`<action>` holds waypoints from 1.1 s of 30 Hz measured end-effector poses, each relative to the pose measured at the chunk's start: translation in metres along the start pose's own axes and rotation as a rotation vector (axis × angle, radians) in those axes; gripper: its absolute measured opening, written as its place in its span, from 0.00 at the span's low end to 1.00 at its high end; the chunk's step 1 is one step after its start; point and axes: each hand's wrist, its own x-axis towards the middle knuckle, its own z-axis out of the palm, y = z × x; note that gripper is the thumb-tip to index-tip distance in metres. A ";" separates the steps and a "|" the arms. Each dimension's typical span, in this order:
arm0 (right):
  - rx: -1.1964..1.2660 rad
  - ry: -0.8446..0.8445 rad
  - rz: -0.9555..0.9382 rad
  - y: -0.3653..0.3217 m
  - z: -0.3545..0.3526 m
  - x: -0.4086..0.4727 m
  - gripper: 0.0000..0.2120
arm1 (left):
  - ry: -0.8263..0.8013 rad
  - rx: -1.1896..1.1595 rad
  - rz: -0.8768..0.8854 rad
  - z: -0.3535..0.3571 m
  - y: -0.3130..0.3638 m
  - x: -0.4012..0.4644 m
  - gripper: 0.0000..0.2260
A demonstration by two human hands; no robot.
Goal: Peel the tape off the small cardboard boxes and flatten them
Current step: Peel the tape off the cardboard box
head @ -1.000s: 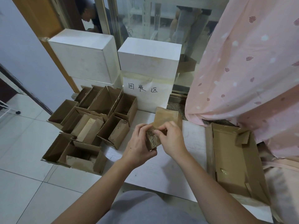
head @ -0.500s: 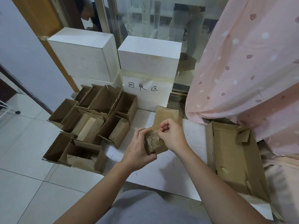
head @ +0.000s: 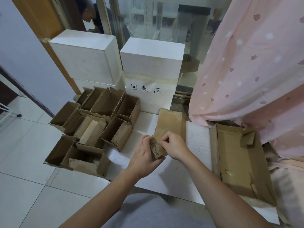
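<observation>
A small brown cardboard box (head: 157,149) is held above the white table (head: 194,165), just in front of me. My left hand (head: 144,155) grips it from the left side and underneath. My right hand (head: 172,146) is at its top right edge, thumb and fingers pinched together there; the tape itself is too small to make out. Behind the hands a flattened cardboard piece (head: 170,123) lies on the table. Several open small boxes (head: 98,122) stand packed together at the left of the table.
A large shallow cardboard tray (head: 236,163) lies on the right of the table. Two white boxes (head: 151,58) and a paper sign stand at the back. A pink curtain (head: 250,66) hangs at the right. Tiled floor lies to the left.
The box has been turned slightly and lowered in my left hand. My right hand has shifted a little along its top edge, still pinching there.
</observation>
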 end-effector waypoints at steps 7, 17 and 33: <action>-0.180 0.003 -0.055 0.002 0.011 -0.005 0.07 | -0.042 0.284 -0.010 0.004 0.011 0.013 0.29; 0.052 0.210 -0.094 0.015 0.009 0.002 0.10 | -0.064 0.379 -0.091 -0.005 0.014 0.020 0.37; 0.066 0.210 -0.175 0.022 0.017 0.010 0.15 | 0.051 0.397 -0.111 -0.013 0.016 0.026 0.38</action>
